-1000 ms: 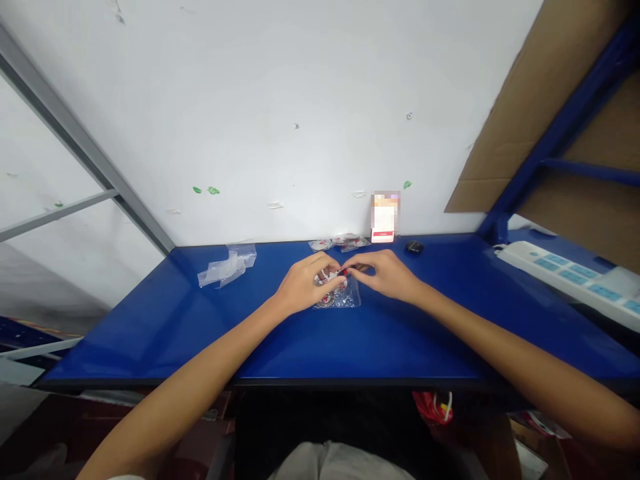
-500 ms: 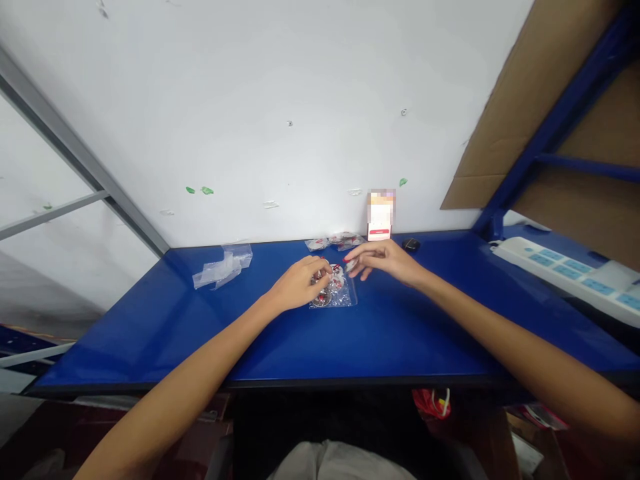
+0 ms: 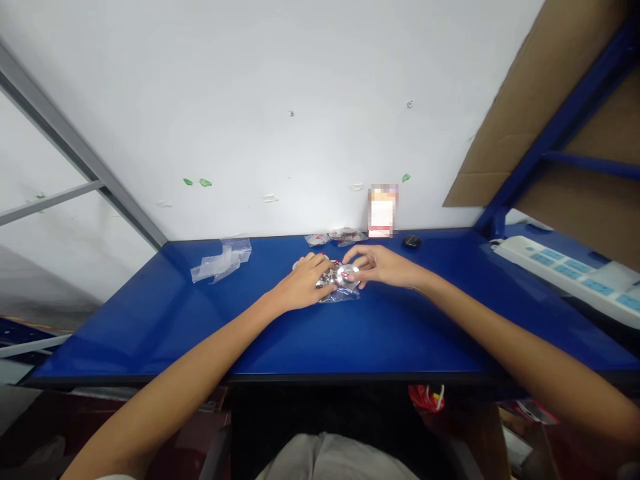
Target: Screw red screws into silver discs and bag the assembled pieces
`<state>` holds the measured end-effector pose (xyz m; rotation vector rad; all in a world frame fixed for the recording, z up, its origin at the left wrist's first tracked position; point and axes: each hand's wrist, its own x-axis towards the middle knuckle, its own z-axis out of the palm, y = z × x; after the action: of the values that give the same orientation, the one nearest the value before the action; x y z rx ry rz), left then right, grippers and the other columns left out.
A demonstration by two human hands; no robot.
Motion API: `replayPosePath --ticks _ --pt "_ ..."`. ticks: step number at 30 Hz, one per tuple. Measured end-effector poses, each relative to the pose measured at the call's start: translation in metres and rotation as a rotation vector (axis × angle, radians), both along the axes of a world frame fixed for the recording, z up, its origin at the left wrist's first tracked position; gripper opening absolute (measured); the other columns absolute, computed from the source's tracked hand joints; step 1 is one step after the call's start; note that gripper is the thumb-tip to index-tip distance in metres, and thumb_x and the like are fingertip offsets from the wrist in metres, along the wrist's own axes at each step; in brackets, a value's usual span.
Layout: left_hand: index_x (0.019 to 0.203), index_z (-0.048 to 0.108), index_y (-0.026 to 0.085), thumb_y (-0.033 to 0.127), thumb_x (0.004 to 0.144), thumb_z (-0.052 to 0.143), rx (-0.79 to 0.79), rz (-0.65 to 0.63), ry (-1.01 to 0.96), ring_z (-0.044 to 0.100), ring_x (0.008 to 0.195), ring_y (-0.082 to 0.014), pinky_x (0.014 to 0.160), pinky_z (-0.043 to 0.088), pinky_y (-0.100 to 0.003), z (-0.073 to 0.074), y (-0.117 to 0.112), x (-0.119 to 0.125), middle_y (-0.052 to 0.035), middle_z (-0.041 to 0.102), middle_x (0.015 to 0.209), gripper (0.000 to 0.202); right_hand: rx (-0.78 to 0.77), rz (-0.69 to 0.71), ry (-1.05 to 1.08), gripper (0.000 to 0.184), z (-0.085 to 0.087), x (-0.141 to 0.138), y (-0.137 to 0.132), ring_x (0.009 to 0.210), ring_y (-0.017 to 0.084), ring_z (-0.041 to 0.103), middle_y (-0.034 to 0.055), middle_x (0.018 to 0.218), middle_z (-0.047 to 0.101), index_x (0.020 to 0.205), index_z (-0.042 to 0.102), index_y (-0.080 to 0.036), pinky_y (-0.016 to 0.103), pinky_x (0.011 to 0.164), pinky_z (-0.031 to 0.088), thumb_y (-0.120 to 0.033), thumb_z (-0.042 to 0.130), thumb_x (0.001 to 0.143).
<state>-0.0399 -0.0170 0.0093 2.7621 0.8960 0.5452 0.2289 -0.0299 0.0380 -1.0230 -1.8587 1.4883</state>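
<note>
My right hand (image 3: 376, 265) pinches a shiny round silver disc (image 3: 343, 274), like a badge, between thumb and fingers. Below it lies a clear plastic bag (image 3: 345, 295) on the blue table. My left hand (image 3: 309, 280) rests with fingers apart over small round pieces on the bag, its thumb and index finger beside the disc. Those pieces, white, red and silver, are mostly covered by this hand. Behind the hands, against the wall, sit clear bags with red and white round pieces (image 3: 345, 236).
Flattened clear bags (image 3: 223, 261) lie on the left of the blue table (image 3: 400, 333). A lit phone (image 3: 383, 215) leans on the wall, its screen blurred. To its right is a small black object (image 3: 411, 242). A white power strip (image 3: 565, 270) runs along the right side.
My right hand has moved slightly left and turned, bringing the silver disc over the bag in plain view. My left hand has spread its fingers further over the pieces. The view has shifted slightly.
</note>
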Motion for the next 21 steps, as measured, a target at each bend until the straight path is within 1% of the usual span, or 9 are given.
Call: replayPosePath --ticks 2,4,6,8,9,11,14,17,21 --pt "0.137 0.060 0.023 0.052 0.106 0.059 -0.005 0.014 -0.031 0.055 0.114 -0.0307 0.101 0.047 -0.049 0.003 0.001 -0.002 -0.0121 0.062 0.129 0.042 0.061 -0.033 -0.107 0.041 -0.002 0.002 0.001 0.081 0.022 0.079 0.0089 0.093 0.082 0.111 0.070 -0.017 0.032 0.070 0.065 -0.043 0.087 0.085" --pt "0.141 0.060 0.024 0.047 0.108 0.057 0.024 -0.002 -0.053 0.055 0.115 -0.0304 0.104 0.047 -0.049 0.007 0.001 -0.003 -0.0121 0.063 0.130 0.040 0.142 -0.070 -0.205 0.032 -0.002 0.005 0.002 0.077 0.022 0.079 0.0081 0.091 0.083 0.105 0.072 -0.017 0.028 0.062 0.061 -0.040 0.084 0.087" --pt "0.137 0.065 0.026 0.036 0.110 0.053 0.065 -0.076 -0.053 0.055 0.117 -0.0293 0.105 0.046 -0.048 0.011 0.001 -0.003 -0.0112 0.065 0.129 0.032 0.200 -0.068 -0.281 0.026 0.000 0.007 0.003 0.074 0.020 0.078 0.0066 0.089 0.083 0.103 0.073 -0.018 0.026 0.058 0.058 -0.037 0.082 0.088" --pt "0.130 0.070 0.027 0.027 0.112 0.047 0.101 -0.183 -0.017 0.055 0.118 -0.0283 0.104 0.046 -0.045 0.014 0.000 -0.001 -0.0098 0.067 0.127 0.030 0.212 -0.049 -0.335 0.024 0.003 0.009 0.003 0.071 0.019 0.077 0.0059 0.087 0.083 0.103 0.075 -0.018 0.025 0.057 0.056 -0.037 0.082 0.088" --pt "0.128 0.072 0.027 0.024 0.112 0.045 0.120 -0.231 0.013 0.054 0.118 -0.0281 0.104 0.046 -0.045 0.015 -0.001 0.001 -0.0094 0.068 0.127 0.032 0.201 -0.048 -0.353 0.026 0.004 0.010 0.003 0.069 0.018 0.076 0.0058 0.086 0.083 0.104 0.075 -0.018 0.024 0.056 0.055 -0.037 0.081 0.088" --pt "0.132 0.072 0.029 0.018 0.111 0.043 0.164 -0.292 0.091 0.054 0.117 -0.0283 0.102 0.045 -0.044 0.015 -0.002 0.005 -0.0095 0.068 0.128 0.037 0.145 -0.060 -0.369 0.033 0.006 0.010 0.003 0.065 0.018 0.075 0.0063 0.084 0.083 0.112 0.074 -0.017 0.024 0.051 0.053 -0.038 0.082 0.088" --pt "0.141 0.067 0.034 0.009 0.106 0.045 0.231 -0.282 0.178 0.054 0.113 -0.0277 0.100 0.044 -0.043 0.012 -0.003 0.011 -0.0092 0.065 0.127 0.048 0.042 -0.079 -0.340 0.047 0.003 0.009 0.003 0.059 0.019 0.073 0.0080 0.080 0.082 0.122 0.069 -0.014 0.025 0.047 0.053 -0.037 0.086 0.084" --pt "0.138 0.066 0.036 0.006 0.104 0.046 0.264 -0.233 0.191 0.052 0.107 -0.0265 0.098 0.041 -0.041 0.010 -0.004 0.014 -0.0078 0.061 0.122 0.049 -0.031 -0.087 -0.289 0.046 0.000 0.009 0.004 0.064 0.021 0.076 0.0103 0.081 0.082 0.113 0.069 -0.013 0.027 0.049 0.057 -0.037 0.091 0.080" --pt "0.125 0.066 0.028 0.009 0.107 0.043 0.305 -0.220 0.200 0.051 0.100 -0.0256 0.095 0.041 -0.041 0.012 -0.005 0.015 -0.0093 0.059 0.123 0.035 -0.096 -0.072 -0.241 0.043 0.000 0.009 0.005 0.070 0.022 0.078 0.0115 0.083 0.082 0.102 0.074 -0.013 0.028 0.055 0.062 -0.041 0.094 0.077"
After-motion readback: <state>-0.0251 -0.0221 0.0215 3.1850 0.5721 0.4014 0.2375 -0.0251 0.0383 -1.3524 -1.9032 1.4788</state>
